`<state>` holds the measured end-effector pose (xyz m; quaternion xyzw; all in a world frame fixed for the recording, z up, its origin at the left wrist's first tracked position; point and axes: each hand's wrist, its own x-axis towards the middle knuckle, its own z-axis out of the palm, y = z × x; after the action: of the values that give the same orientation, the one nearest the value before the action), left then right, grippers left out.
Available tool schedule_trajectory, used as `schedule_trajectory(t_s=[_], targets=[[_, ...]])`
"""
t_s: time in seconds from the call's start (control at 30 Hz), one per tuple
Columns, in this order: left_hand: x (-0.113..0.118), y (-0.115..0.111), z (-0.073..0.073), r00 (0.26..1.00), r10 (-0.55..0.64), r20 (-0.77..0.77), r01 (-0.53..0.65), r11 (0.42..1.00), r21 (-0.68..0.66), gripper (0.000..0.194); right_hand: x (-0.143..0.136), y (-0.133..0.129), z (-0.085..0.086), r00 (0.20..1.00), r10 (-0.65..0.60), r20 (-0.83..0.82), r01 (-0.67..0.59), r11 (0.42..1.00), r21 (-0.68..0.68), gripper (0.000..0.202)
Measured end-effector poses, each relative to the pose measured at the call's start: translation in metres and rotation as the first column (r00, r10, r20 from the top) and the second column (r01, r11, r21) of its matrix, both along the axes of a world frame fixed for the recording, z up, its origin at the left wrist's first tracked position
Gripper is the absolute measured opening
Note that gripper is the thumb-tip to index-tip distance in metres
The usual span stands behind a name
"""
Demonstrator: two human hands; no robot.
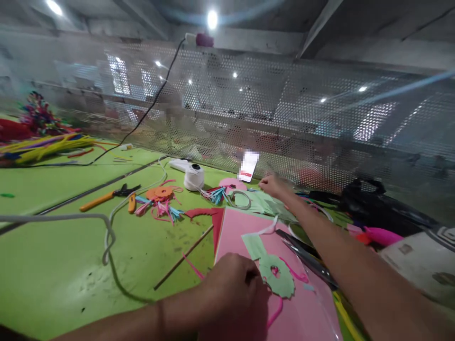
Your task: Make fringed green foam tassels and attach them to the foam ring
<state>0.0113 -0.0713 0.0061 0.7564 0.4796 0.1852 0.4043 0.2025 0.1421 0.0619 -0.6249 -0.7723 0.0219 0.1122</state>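
Observation:
My left hand (pixel 236 279) rests with curled fingers over a pink sheet (pixel 236 232), at the left edge of a green scalloped paper ring (pixel 279 279). Whatever its fingers pinch is hidden. A bright pink strip (pixel 275 312) curves below the ring, and another passes above it. My right hand (pixel 273 185) is stretched to the back, fingers closed, just above pale green paper pieces (pixel 266 203) and right of a lit phone (pixel 249 166). I cannot make out anything in it. Dark-handled scissors (pixel 307 258) lie on the pink sheet beneath my right forearm.
Orange-handled pliers (pixel 113 195), a white thread spool (pixel 194 177), an orange paper ring (pixel 159 193) and a thin stick (pixel 183 258) lie on the green table (pixel 53 274). A grey cord (pixel 110 232) crosses the left. Behind stands a perforated metal screen (pixel 263 109); a black bag (pixel 380 203) sits right.

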Motion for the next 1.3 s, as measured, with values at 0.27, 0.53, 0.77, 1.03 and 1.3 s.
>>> schedule_trajectory(t_s=[0.27,0.53,0.77,1.03,1.3], targets=[[-0.001,-0.003,-0.007,0.998,-0.027,-0.05,0.036,0.981,0.189,0.026,-0.012,0.069,-0.051,0.996,-0.087,-0.036,0.081,0.985,-0.149,0.031],[-0.003,0.001,-0.003,0.998,-0.035,-0.05,0.039,0.997,0.071,0.029,0.015,0.069,-0.04,0.949,0.009,-0.316,-0.068,0.982,-0.174,0.031],[-0.003,0.006,-0.007,0.999,-0.035,0.003,0.035,0.996,0.083,0.028,0.022,0.044,-0.02,0.77,0.023,-0.637,-0.102,0.991,-0.088,0.03],[-0.002,0.007,-0.014,1.0,-0.014,0.027,0.012,0.998,0.062,0.028,0.011,0.033,0.009,0.586,0.034,-0.81,-0.046,0.999,0.009,0.028],[-0.003,0.01,-0.011,1.0,-0.026,0.005,0.026,0.997,0.068,0.029,0.009,0.013,0.013,0.524,-0.033,-0.851,-0.033,0.998,-0.059,0.028]])
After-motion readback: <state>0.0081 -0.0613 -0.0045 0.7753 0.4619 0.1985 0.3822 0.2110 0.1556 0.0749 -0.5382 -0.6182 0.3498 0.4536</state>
